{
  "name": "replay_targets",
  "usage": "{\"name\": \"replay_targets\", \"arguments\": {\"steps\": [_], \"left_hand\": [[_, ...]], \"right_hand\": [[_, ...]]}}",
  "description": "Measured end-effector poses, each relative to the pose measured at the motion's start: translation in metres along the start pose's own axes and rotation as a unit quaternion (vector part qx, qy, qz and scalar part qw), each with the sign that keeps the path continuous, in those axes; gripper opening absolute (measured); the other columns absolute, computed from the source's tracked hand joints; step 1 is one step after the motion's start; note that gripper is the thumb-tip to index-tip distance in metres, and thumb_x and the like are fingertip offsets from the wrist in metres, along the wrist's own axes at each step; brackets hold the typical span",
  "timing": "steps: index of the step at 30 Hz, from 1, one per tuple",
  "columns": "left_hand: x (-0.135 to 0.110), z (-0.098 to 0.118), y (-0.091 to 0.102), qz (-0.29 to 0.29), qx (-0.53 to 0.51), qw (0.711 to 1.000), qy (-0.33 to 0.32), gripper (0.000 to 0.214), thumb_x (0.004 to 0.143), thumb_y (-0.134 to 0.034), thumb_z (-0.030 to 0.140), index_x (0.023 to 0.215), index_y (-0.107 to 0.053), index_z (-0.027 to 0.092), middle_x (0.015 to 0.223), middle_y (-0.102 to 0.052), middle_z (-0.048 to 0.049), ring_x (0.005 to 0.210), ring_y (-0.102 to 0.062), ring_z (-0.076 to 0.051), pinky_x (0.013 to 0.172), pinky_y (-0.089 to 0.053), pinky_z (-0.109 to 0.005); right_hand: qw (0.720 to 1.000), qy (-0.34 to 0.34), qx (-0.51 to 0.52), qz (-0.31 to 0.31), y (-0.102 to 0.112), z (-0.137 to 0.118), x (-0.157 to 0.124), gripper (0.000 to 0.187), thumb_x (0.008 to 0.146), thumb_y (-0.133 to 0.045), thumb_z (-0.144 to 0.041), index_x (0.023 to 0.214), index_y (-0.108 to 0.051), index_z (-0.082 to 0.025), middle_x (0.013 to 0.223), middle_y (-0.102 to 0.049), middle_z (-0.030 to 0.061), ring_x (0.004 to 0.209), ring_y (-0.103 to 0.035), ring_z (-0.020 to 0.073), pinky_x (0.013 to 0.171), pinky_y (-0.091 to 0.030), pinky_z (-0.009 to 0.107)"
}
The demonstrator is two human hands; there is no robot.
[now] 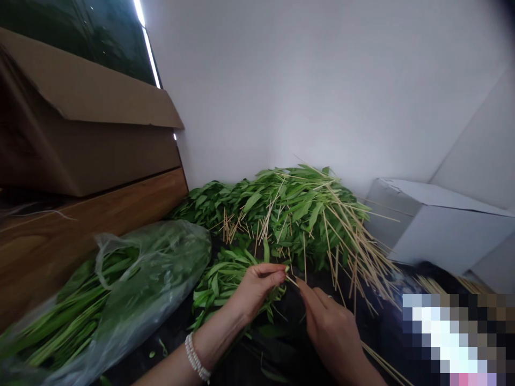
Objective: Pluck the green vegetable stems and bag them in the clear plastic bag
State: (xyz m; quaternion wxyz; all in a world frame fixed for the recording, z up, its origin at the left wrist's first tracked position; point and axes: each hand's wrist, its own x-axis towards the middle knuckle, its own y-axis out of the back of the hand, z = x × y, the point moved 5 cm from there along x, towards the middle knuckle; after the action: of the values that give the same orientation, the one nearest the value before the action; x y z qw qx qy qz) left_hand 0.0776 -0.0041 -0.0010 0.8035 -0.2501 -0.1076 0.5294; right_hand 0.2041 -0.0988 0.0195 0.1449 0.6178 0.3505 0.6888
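My left hand, with a white beaded bracelet on its wrist, pinches the pale cut end of a green plant stem. The rest of that stem is hidden by the hand. Between the fingers of my right hand is a thin wooden stick, its tip at the stem end; I cannot tell how far it goes in. Loose leafy greens lie below and beside my left hand. Behind both hands is a large heap of leafy stems with sticks jutting from many of them.
On the left lies a clear plastic bag of leafy stems. An open cardboard box rests on a wooden surface above it. A white box stands at the right by the white wall. More loose sticks lie at lower right.
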Motion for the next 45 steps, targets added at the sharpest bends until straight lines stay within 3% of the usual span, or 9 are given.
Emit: {"name": "replay_targets", "arguments": {"steps": [5, 11, 24, 29, 33, 36, 39, 41, 45], "left_hand": [[-0.003, 0.006, -0.002, 0.011, 0.06, 0.998, -0.033, 0.03, 0.057, -0.087, 0.027, 0.082, -0.077, 0.013, 0.074, -0.073, -0.005, 0.067, -0.061, -0.011, 0.068, -0.045, -0.02], [-0.001, 0.004, -0.003, -0.012, 0.045, 0.999, -0.026, 0.027, 0.059, -0.086, 0.026, 0.08, -0.076, 0.012, 0.068, -0.07, -0.005, 0.059, -0.057, -0.009, 0.059, -0.042, -0.019], [-0.008, -0.005, -0.012, -0.056, 0.094, 0.994, -0.01, 0.025, 0.058, -0.086, 0.031, 0.072, -0.075, 0.014, 0.071, -0.071, -0.0033, 0.063, -0.059, -0.011, 0.064, -0.043, -0.021], [-0.007, 0.023, -0.006, -0.013, 0.19, 0.977, -0.099, 0.033, 0.075, -0.072, 0.043, 0.088, -0.075, 0.014, 0.077, -0.074, -0.0073, 0.07, -0.062, -0.017, 0.067, -0.045, -0.024], [-0.007, 0.047, -0.002, 0.001, 0.34, 0.913, -0.227, 0.021, 0.083, -0.065, 0.035, 0.094, -0.074, 0.02, 0.084, -0.073, -0.0072, 0.081, -0.063, -0.02, 0.076, -0.044, -0.028], [-0.009, 0.047, -0.006, -0.037, 0.502, 0.807, -0.309, 0.014, 0.084, -0.064, 0.026, 0.091, -0.075, 0.024, 0.089, -0.071, -0.007, 0.088, -0.059, -0.022, 0.086, -0.039, -0.033], [-0.009, 0.045, -0.008, -0.067, 0.607, 0.721, -0.328, 0.022, 0.086, -0.057, 0.019, 0.098, -0.074, 0.025, 0.093, -0.07, -0.0079, 0.09, -0.055, -0.024, 0.086, -0.037, -0.037], [-0.009, 0.05, -0.006, -0.083, 0.633, 0.697, -0.326, 0.033, 0.085, -0.049, 0.008, 0.103, -0.072, 0.025, 0.097, -0.069, -0.0079, 0.093, -0.053, -0.024, 0.086, -0.038, -0.037], [-0.01, 0.062, -0.003, -0.14, 0.651, 0.686, -0.293, 0.05, 0.066, -0.044, -0.006, 0.094, -0.072, 0.023, 0.101, -0.066, -0.0044, 0.095, -0.051, -0.022, 0.086, -0.039, -0.036]], "right_hand": [[1.0, -0.021, 0.017, -0.009, -0.002, 0.002, 0.0, 0.035, 0.096, -0.032, -0.015, 0.113, -0.062, -0.013, 0.08, -0.068, 0.0058, 0.065, -0.065, 0.0137, 0.06, -0.047, 0.023], [0.999, -0.027, 0.03, -0.009, 0.0, 0.002, 0.001, 0.033, 0.096, -0.034, -0.016, 0.113, -0.062, -0.012, 0.08, -0.069, 0.0063, 0.067, -0.066, 0.0141, 0.062, -0.049, 0.023], [0.998, -0.02, 0.053, -0.003, -0.003, -0.005, -0.001, 0.03, 0.096, -0.033, -0.014, 0.108, -0.061, -0.013, 0.082, -0.069, 0.007, 0.067, -0.066, 0.0134, 0.063, -0.049, 0.023], [0.998, -0.039, 0.022, 0.037, 0.008, 0.008, 0.007, 0.03, 0.097, -0.033, -0.017, 0.104, -0.062, -0.014, 0.076, -0.068, 0.0049, 0.063, -0.065, 0.0127, 0.061, -0.046, 0.022], [0.994, -0.072, -0.033, 0.071, 0.015, 0.025, 0.009, 0.027, 0.095, -0.036, -0.017, 0.101, -0.062, -0.015, 0.073, -0.068, 0.0036, 0.06, -0.064, 0.0139, 0.06, -0.044, 0.024], [0.994, -0.071, -0.056, 0.06, 0.014, 0.027, 0.008, 0.027, 0.093, -0.036, -0.014, 0.103, -0.061, -0.016, 0.081, -0.07, 0.0054, 0.063, -0.064, 0.0142, 0.062, -0.044, 0.025], [0.995, -0.061, -0.062, 0.05, 0.013, 0.025, 0.008, 0.027, 0.094, -0.037, -0.015, 0.105, -0.061, -0.016, 0.081, -0.07, 0.0061, 0.064, -0.063, 0.0144, 0.062, -0.044, 0.025], [0.995, -0.056, -0.066, 0.044, 0.013, 0.023, 0.007, 0.027, 0.094, -0.037, -0.017, 0.104, -0.062, -0.015, 0.078, -0.069, 0.0065, 0.064, -0.063, 0.0154, 0.06, -0.044, 0.025], [0.996, -0.045, -0.066, 0.046, 0.016, 0.021, 0.009, 0.03, 0.096, -0.034, -0.017, 0.101, -0.063, -0.013, 0.076, -0.068, 0.0075, 0.062, -0.062, 0.0156, 0.058, -0.044, 0.026]]}}
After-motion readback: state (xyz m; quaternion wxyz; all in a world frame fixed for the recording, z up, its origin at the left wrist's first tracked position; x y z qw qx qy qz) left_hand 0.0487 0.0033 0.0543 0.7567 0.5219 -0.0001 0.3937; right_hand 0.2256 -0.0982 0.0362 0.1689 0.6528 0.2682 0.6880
